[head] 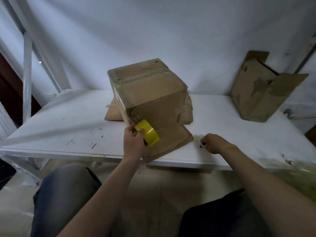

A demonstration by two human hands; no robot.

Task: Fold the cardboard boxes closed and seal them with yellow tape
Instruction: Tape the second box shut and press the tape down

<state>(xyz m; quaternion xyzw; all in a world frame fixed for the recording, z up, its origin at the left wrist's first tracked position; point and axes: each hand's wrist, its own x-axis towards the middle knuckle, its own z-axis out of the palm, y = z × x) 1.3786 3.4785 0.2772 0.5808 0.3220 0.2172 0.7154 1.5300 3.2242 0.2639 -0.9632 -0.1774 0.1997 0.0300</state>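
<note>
Gripping the tape (147, 133) at centre frame, the left hand (133, 142) holds it against the box (153, 96), which rises just above. The right hand (213, 143), farther right on the counter (68, 127), is curled; whether it holds anything is unclear.

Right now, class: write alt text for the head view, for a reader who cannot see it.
The left hand holds a yellow tape roll at the lower corner of a cardboard box on a white table; the right hand rests curled nearby.
</note>
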